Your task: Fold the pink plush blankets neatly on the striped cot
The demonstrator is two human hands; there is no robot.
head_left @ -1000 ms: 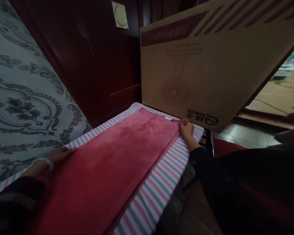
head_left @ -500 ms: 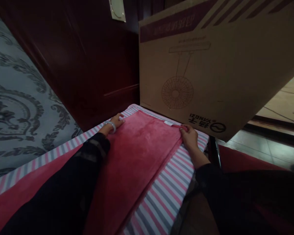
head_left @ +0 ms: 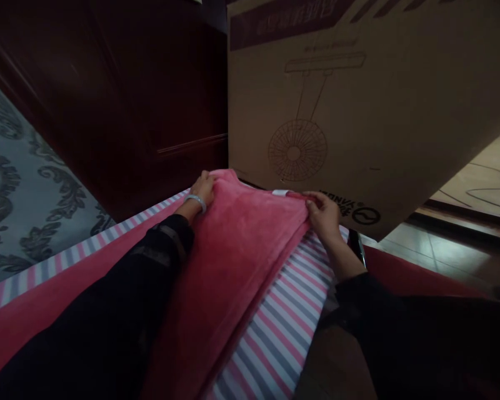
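A red-pink plush blanket point(head_left: 241, 244), folded in layers, lies along a surface covered with a striped pink, grey and white cloth point(head_left: 270, 328). My left hand point(head_left: 203, 189), with a pale bangle at the wrist, grips the blanket's far left corner, which is raised a little. At the far right corner my right hand point(head_left: 324, 216) pinches the blanket's edge between thumb and fingers. A white label point(head_left: 280, 193) sticks out of the far edge between my two hands. The far edge is lifted off the striped cloth.
Just beyond the far edge stands a large cardboard box point(head_left: 350, 128) printed with a fan. A dark red wooden panel point(head_left: 162, 100) rises at the back left, beside patterned wallpaper point(head_left: 45, 211). Tiled floor point(head_left: 450, 250) shows at the right.
My left hand has closed on the far left corner of the blanket. Both hands have raised the far edge, which lay flat before. The view has shifted slightly.
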